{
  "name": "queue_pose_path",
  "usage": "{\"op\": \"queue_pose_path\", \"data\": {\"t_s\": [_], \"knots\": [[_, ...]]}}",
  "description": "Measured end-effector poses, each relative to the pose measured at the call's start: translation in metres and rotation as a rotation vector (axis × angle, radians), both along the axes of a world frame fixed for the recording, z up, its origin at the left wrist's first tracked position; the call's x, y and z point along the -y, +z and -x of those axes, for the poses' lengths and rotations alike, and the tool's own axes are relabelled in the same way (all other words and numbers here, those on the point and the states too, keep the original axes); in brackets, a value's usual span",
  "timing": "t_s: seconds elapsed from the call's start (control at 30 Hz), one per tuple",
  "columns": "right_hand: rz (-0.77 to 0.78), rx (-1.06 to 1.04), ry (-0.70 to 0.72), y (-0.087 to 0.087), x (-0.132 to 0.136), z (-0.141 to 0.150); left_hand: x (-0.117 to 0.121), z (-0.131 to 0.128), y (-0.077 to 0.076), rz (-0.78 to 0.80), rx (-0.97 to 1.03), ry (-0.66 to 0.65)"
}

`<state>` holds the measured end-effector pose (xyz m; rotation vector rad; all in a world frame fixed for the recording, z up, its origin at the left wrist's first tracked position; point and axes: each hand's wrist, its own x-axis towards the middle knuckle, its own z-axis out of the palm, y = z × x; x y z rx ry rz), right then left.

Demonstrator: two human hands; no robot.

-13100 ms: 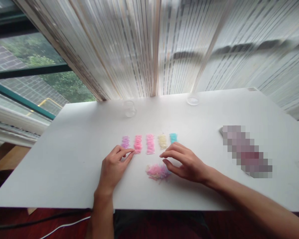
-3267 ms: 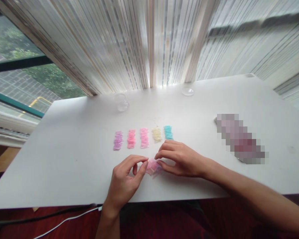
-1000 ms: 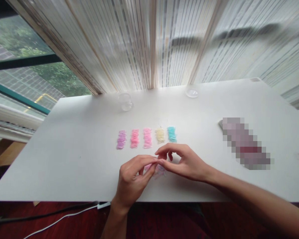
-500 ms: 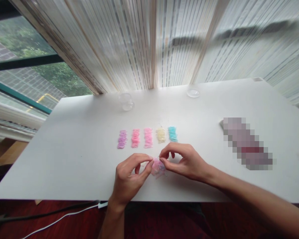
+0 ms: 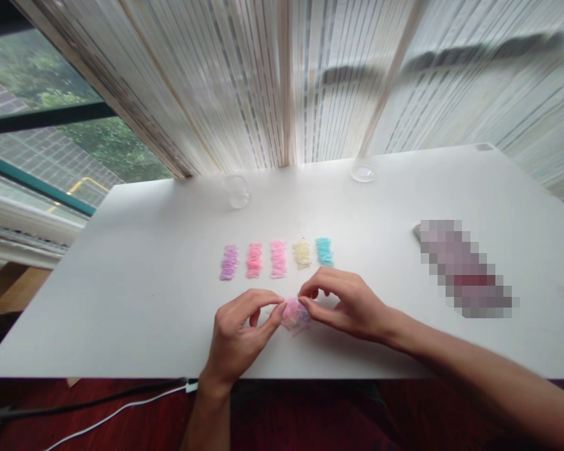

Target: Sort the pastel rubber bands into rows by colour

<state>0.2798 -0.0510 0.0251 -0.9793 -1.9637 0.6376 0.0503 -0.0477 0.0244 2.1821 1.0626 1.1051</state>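
A small loose heap of mixed pastel strands (image 5: 295,316), perhaps little elastic bands, lies on the white table (image 5: 122,300) near its front edge. At its left side my left hand (image 5: 244,329) is closed in a pinch, thumb and forefinger together. My right hand (image 5: 345,304) pinches at the heap's upper right edge. Whatever is between the fingertips is too small to make out. Beyond the hands, neat piles stand in a row: purple (image 5: 229,262), coral (image 5: 254,260), pink (image 5: 278,259), pale yellow (image 5: 302,254) and turquoise (image 5: 324,251).
A clear round container (image 5: 237,191) stands at the back left of centre, and a clear lid-like disc (image 5: 363,173) at the back right. A pixelated oblong object (image 5: 463,269) lies on the right. Striped curtains (image 5: 244,81) hang behind the table; a white cable (image 5: 122,407) runs below its front edge.
Both hands stay pinched at the heap with only slight finger movement. The left fingertips have shifted a little left. The piles have not changed, and the whole view has moved slightly.
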Motion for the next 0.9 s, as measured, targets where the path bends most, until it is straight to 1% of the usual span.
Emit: {"op": "queue_pose_path", "data": {"t_s": [0.33, 0.73, 0.9], "knots": [[-0.187, 0.069, 0.023, -0.0049, -0.0031, 0.0005, -0.004, 0.0041, -0.0005, -0.003, -0.01, -0.029], [-0.253, 0.14, 0.013, -0.0056, -0.0046, 0.0003, -0.0066, 0.0056, 0.0034, -0.047, -0.053, -0.06], [-0.25, 0.145, 0.018, -0.008, -0.0044, 0.0005, -0.0068, 0.0076, 0.0012, -0.047, -0.052, -0.073]]}}
